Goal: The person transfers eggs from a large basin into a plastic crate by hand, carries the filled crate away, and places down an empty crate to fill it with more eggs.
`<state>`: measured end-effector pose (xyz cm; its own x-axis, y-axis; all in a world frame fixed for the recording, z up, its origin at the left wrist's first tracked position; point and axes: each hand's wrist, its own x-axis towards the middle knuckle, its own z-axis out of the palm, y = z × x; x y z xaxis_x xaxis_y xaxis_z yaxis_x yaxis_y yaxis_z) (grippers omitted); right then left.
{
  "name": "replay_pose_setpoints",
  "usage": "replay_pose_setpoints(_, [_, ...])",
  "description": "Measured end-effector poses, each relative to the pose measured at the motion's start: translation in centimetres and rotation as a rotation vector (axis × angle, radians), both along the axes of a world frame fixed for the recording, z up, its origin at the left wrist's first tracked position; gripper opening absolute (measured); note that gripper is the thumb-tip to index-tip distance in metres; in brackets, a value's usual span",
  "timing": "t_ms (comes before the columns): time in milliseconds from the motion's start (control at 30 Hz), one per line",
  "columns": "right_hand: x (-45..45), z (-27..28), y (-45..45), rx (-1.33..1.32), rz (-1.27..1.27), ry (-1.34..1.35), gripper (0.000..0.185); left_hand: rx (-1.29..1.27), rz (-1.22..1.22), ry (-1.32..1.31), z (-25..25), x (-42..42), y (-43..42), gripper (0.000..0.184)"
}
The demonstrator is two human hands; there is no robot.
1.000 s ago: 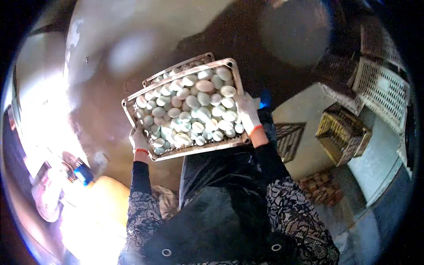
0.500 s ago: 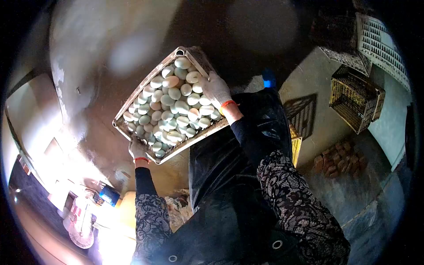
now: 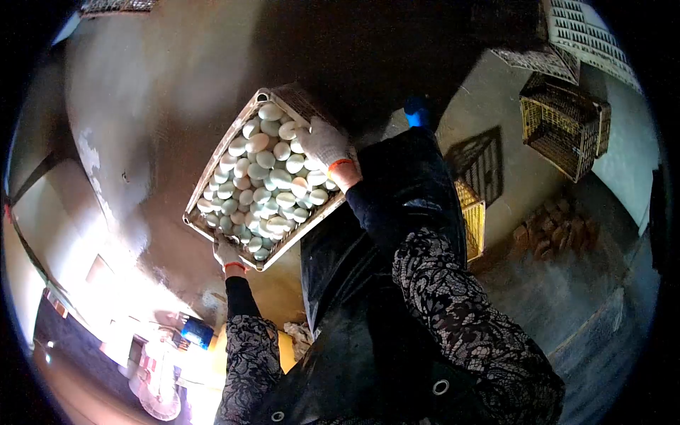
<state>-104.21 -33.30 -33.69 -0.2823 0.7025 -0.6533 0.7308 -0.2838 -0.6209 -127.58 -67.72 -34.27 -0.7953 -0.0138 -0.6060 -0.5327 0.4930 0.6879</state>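
A pale plastic crate full of eggs hangs tilted between my hands, in front of my dark apron. The eggs are whitish, bluish-green and a few pinkish, heaped up near the rim. My right hand, in a white glove, grips the crate's right side. At the lower left corner, my gloved left hand is closed on the rim. Both wrists carry red-orange bands. The crate walls hide some of my fingers.
Yellow crates stand at the right, with another yellow crate beside my leg. White crates are at the upper right. A pile of bricks lies on the floor. A fan and a blue box are at the lower left.
My view has shifted a little. The egg crate, still held by both hands, is turned slightly more upright and sits a bit lower in view. Another crate edge shows at the upper left.
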Motion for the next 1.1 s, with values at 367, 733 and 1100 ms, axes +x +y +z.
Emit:
replay_pose_setpoints(367, [0.1, 0.9, 0.0, -0.041, -0.086, -0.036, 0.045, -0.223, -0.073, -0.096, 0.5, -0.5, -0.1, 0.034])
replay_pose_setpoints(733, [0.7, 1.0, -1.6, 0.012, -0.198, -0.018, 0.039, -0.089, -0.058, 0.005, 0.3, -0.6, 1.0, 0.027])
replay_pose_setpoints(1100, [0.9, 2.7, -1.2, 0.11, -0.161, -0.098, 0.038, -0.384, -0.402, -0.115, 1.1, -1.7, 0.6, 0.039])
